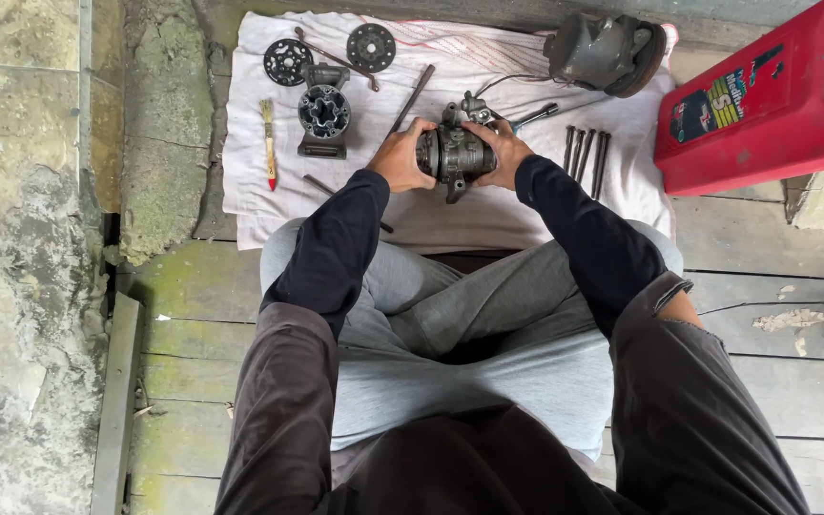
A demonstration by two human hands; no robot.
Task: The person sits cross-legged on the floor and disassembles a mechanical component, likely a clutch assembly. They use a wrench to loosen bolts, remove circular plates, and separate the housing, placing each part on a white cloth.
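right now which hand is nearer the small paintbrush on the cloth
Left. The left hand grips the metal compressor body on the side toward the paintbrush; the right hand grips its far side.

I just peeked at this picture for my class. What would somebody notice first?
Probably the grey metal machine part in the middle, gripped between the left hand and right hand above a white cloth. Next, the bright red plastic can at the top right, and the small paintbrush lying on the cloth's left side.

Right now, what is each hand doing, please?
Left hand: closed around the left end of the metal housing.
Right hand: closed around its right end, holding it above the white cloth.
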